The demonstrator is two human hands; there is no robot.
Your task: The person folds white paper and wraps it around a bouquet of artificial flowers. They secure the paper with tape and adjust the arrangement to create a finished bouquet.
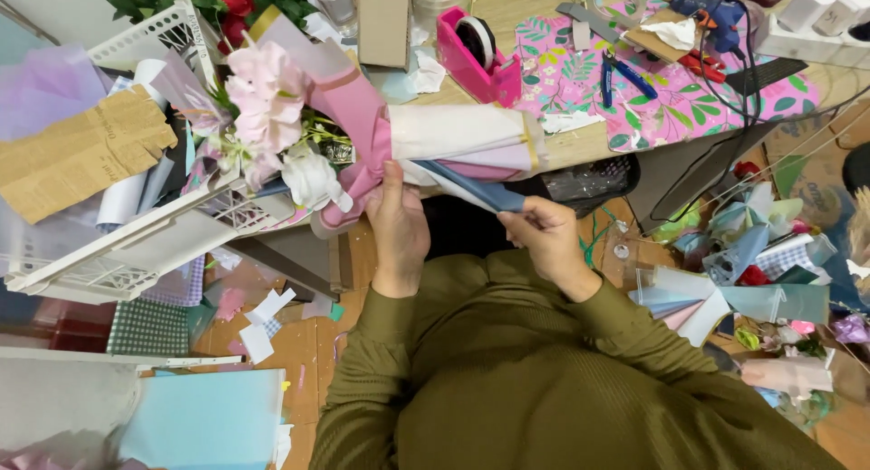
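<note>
A flower bouquet (pixel 272 116) with pale pink and white blooms lies sideways before me, wrapped in pink and cream paper (pixel 462 135). My left hand (pixel 397 230) grips the bouquet at its narrow waist, where the pink paper gathers. My right hand (pixel 544 239) pinches a blue-grey strip of paper or ribbon (pixel 476 189) that runs up to the same waist. Both arms wear olive green sleeves.
A pink tape dispenser (pixel 478 53), blue-handled pliers (pixel 625 76) and a glue gun (pixel 707 21) sit on a floral mat (pixel 671 107) on the table. A white plastic crate (pixel 136 243) stands left, with brown paper (pixel 77 153). Paper scraps and sheets (pixel 689 298) litter the floor.
</note>
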